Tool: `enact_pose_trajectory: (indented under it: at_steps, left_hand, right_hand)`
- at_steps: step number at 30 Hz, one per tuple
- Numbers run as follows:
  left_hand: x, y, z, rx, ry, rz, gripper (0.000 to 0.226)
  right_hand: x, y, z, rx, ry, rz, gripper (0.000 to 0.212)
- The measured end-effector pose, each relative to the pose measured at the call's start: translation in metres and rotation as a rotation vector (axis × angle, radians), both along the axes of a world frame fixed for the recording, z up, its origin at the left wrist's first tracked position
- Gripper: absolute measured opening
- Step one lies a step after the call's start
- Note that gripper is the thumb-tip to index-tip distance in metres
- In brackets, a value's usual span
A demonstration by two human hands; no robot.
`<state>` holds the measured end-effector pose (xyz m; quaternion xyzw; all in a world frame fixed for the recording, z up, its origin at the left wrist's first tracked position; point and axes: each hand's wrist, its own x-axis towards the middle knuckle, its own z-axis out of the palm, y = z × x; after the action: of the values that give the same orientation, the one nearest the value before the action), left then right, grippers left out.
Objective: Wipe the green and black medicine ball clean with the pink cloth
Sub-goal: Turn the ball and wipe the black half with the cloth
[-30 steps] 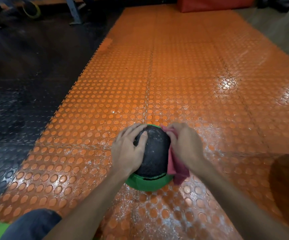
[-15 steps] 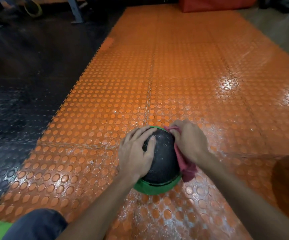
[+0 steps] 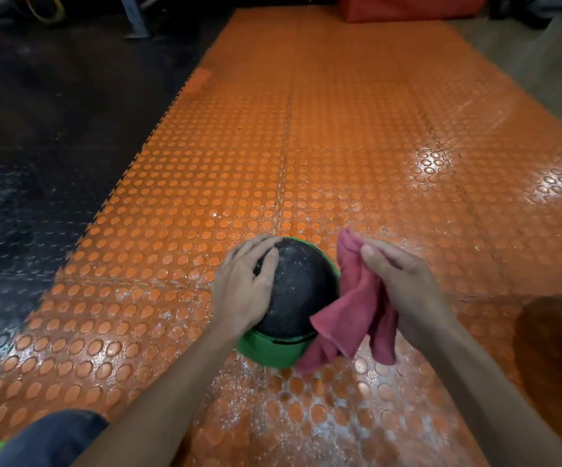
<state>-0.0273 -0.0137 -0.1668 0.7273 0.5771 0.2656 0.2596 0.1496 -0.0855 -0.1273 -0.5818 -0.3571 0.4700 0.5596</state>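
ball (image 3: 301,291) left: under left hand (image 3: 242,291) | lower right: behind pink cloth (image 3: 357,305)

Floor, centre: orange mat (image 3: 357,146), interlocking tiles with raised round studs, seams visible, running away to the far end. White dusty film (image 3: 323,416) on the nearest tiles. Bright glare patches (image 3: 441,163) at right.
Floor, left: black mat (image 3: 37,146), studded, dimly lit.
Floor, far right: tan strip (image 3: 542,62).
Far end: red pad (image 3: 407,6); grey metal leg (image 3: 134,18); yellow loop (image 3: 45,10).
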Motion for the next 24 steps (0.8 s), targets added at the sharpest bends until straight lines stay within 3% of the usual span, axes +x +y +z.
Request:
enact_pose_trajectory:
  at_steps: [2, 4, 10, 12, 14, 21, 24]
  left_hand:
    - [0.001, 0.001, 0.001, -0.008, 0.007, 0.029, 0.048]
    - [0.003, 0.001, 0.001, -0.016, 0.019, 0.054, 0.041]
    - [0.005, -0.001, 0.001, -0.010, 0.043, 0.054, 0.057]
    - [0.007, -0.001, 0.002, -0.008, 0.069, 0.053, 0.058]
    - [0.009, 0.000, 0.001, -0.006, 0.089, 0.051, 0.057]
    - [0.025, 0.002, 0.002, 0.034, 0.164, 0.012, 0.058]
    - [0.023, 0.003, 0.001, 0.029, 0.132, 0.023, 0.056]
  right_hand:
    - [0.005, 0.003, -0.006, -0.011, 0.075, -0.009, 0.021]
    - [0.003, 0.006, -0.014, -0.044, -0.010, -0.039, 0.018]
    - [-0.005, 0.010, -0.053, -0.024, -0.844, -0.111, 0.018]
    - [-0.001, 0.008, -0.051, -0.039, -1.003, -0.145, 0.020]
    - [0.004, 0.007, -0.037, 0.006, -0.919, -0.155, 0.020]
    - [0.026, 0.021, 0.011, -0.050, -0.191, -0.243, 0.027]
    - [0.034, 0.033, 0.021, 0.024, 0.144, -0.189, 0.022]
